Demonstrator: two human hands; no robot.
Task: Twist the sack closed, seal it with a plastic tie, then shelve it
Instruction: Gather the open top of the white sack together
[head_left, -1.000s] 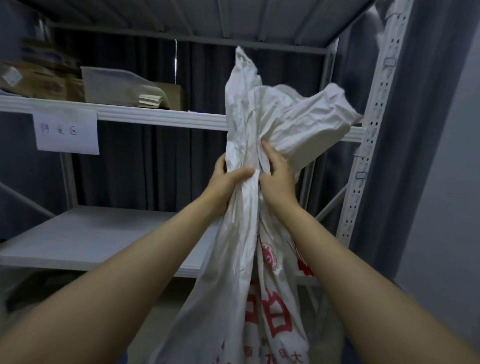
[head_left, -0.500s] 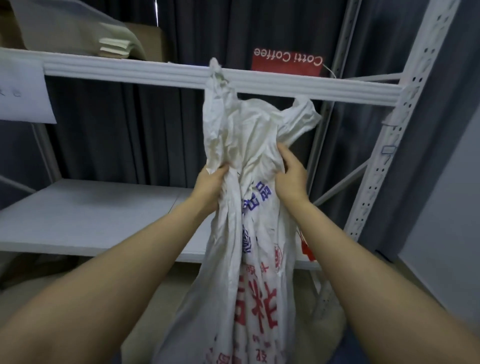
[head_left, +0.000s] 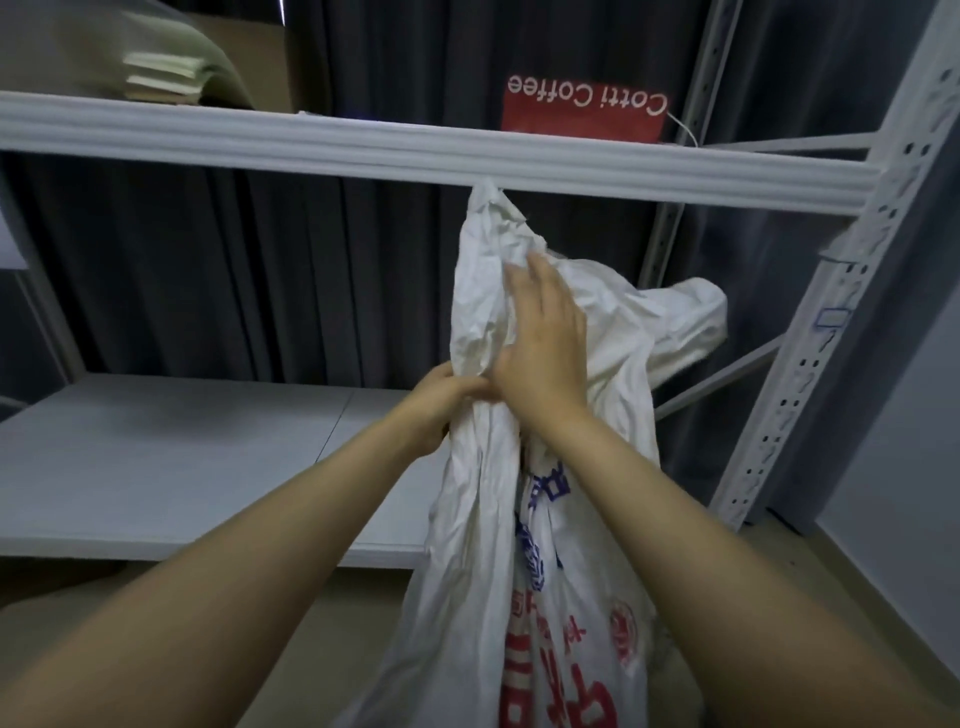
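A white woven sack (head_left: 493, 571) with red and blue print hangs upright in front of me, its crumpled top reaching up to the upper shelf beam. My left hand (head_left: 441, 400) is clenched around the gathered neck of the sack. Just above it, my right hand (head_left: 545, 343) lies with its fingers spread flat against the loose top of the sack. No plastic tie is visible.
A white metal rack stands behind the sack, with a wide lower shelf (head_left: 182, 457) and an upper shelf beam (head_left: 415, 150). A red coffee bag (head_left: 582, 109) and stacked paper (head_left: 166, 73) sit on the upper shelf. A perforated upright (head_left: 831, 332) rises at right. Dark curtains hang behind.
My right hand has let go of the neck and moved up onto the sack's loose top, fingers spread. My left hand still grips the neck. The view has shifted closer and tilted.
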